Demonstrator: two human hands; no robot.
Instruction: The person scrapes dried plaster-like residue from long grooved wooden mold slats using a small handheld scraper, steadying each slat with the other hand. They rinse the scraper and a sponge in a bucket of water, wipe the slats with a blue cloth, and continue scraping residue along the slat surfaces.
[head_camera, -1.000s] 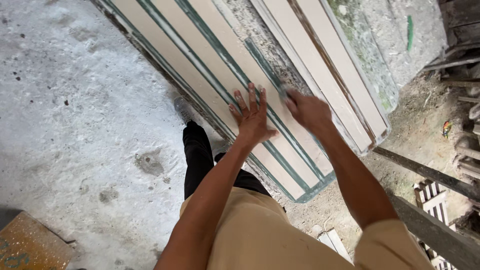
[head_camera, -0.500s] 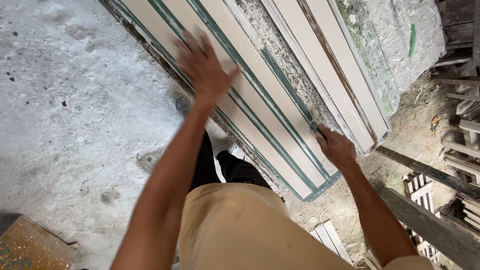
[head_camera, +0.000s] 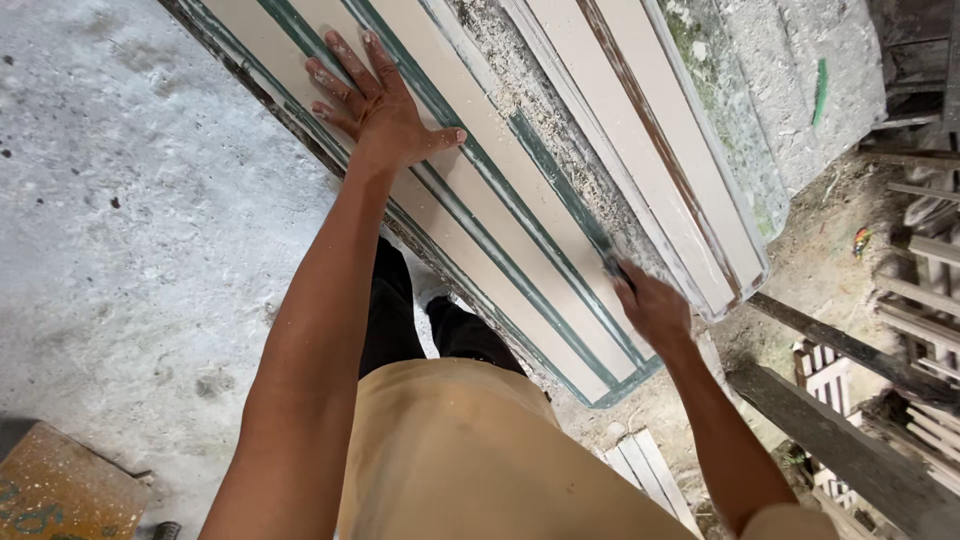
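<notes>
A long beige panel (head_camera: 520, 250) with dark green stripes lies diagonally across the view. My left hand (head_camera: 375, 105) rests flat on its upper part, fingers spread, holding nothing. My right hand (head_camera: 650, 305) is lower down at the panel's right edge. Its fingers curl over that edge near the panel's lower end. A second stack of pale panels (head_camera: 650, 150) with a brown stripe lies just to the right. A strip of sawdust (head_camera: 530, 110) lies between the two stacks. My dark trousers and beige shirt fill the bottom middle.
Rough grey concrete floor (head_camera: 130, 230) spreads to the left. An orange speckled board (head_camera: 55, 495) sits at the bottom left. Dark wooden beams (head_camera: 850, 440) and slatted wood pieces (head_camera: 930, 260) crowd the right side, on dirt. A small green object (head_camera: 820, 90) lies at the upper right.
My left hand has slid up the panel, away from me, and now lies flat with fingers spread. My right hand has dropped to the panel's lower right edge and curled over it.
</notes>
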